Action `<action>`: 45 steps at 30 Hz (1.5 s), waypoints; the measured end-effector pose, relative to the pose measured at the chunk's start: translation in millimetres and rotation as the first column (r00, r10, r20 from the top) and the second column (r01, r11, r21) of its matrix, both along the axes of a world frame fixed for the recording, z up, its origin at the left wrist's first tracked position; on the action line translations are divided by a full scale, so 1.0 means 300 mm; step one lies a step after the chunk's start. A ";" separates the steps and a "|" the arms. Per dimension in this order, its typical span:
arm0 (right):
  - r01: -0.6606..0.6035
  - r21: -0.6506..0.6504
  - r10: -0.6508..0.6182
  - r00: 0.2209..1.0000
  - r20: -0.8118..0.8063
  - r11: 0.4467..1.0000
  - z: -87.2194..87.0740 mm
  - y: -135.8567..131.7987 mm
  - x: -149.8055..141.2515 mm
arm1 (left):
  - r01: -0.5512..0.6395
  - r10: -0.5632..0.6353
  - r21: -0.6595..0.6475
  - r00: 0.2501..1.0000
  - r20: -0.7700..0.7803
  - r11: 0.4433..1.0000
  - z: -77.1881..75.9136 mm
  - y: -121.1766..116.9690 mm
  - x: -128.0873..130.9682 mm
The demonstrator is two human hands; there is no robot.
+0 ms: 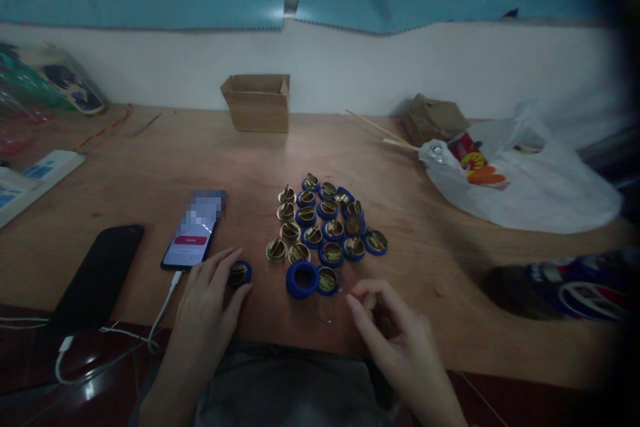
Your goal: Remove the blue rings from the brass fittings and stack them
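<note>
At the front left of the table my left hand (213, 287) curls its thumb and fingers around a round brass piece with a blue rim (241, 273). My right hand (385, 320) is closed in a pinch by the table's front edge; whatever its fingertips hold is too small to make out. Between the hands stand several stacked blue rings (303, 279), touching a blue-rimmed brass disc (327, 279). Behind them lie several more such discs (333, 229), and at their left several plain brass discs (290, 233) with raised clips. A thin, clear curved piece (324, 317) lies near the front edge.
A lit phone (193, 230) on a white cable and a dark phone (97, 273) lie at left, beside a power strip (45, 177). An open cardboard box (260, 107) stands at the back. At right are a white plastic bag (540, 187) and a lying bottle (560, 287).
</note>
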State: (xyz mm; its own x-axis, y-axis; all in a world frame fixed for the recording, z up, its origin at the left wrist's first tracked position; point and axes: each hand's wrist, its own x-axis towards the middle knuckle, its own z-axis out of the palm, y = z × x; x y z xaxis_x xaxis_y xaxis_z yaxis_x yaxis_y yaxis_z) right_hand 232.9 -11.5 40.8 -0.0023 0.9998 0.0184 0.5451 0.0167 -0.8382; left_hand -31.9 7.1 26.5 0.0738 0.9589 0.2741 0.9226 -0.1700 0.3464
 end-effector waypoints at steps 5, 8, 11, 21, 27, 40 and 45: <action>-0.024 0.031 0.021 0.993 0.116 0.999 -0.005 0.013 -0.031 | 0.051 -0.055 0.085 0.997 0.053 0.995 0.052 -0.010 0.074; -0.020 0.081 0.008 0.989 0.146 0.997 -0.009 0.023 -0.042 | 0.173 -0.180 0.075 0.979 0.097 0.982 0.074 -0.013 0.149; -0.022 0.100 0.007 0.989 0.148 0.995 -0.012 0.025 -0.044 | 0.240 -0.247 0.068 0.961 0.121 0.968 0.075 -0.003 0.210; -0.041 0.051 0.033 0.987 0.159 0.998 -0.021 0.027 -0.041 | 0.232 -0.230 0.013 0.955 0.185 0.973 0.068 0.015 0.209; -0.038 0.051 0.025 0.971 0.238 0.998 -0.033 0.042 -0.058 | 0.139 -0.152 0.066 0.951 0.268 0.988 0.073 -0.010 0.169; -0.080 0.067 0.060 0.962 0.266 0.995 -0.036 0.064 -0.059 | 0.084 -0.107 0.095 0.957 0.270 0.992 0.072 -0.029 0.127; -0.079 0.047 0.064 0.963 0.260 0.996 -0.033 0.065 -0.056 | 0.083 -0.105 0.094 0.958 0.268 0.992 0.070 -0.032 0.124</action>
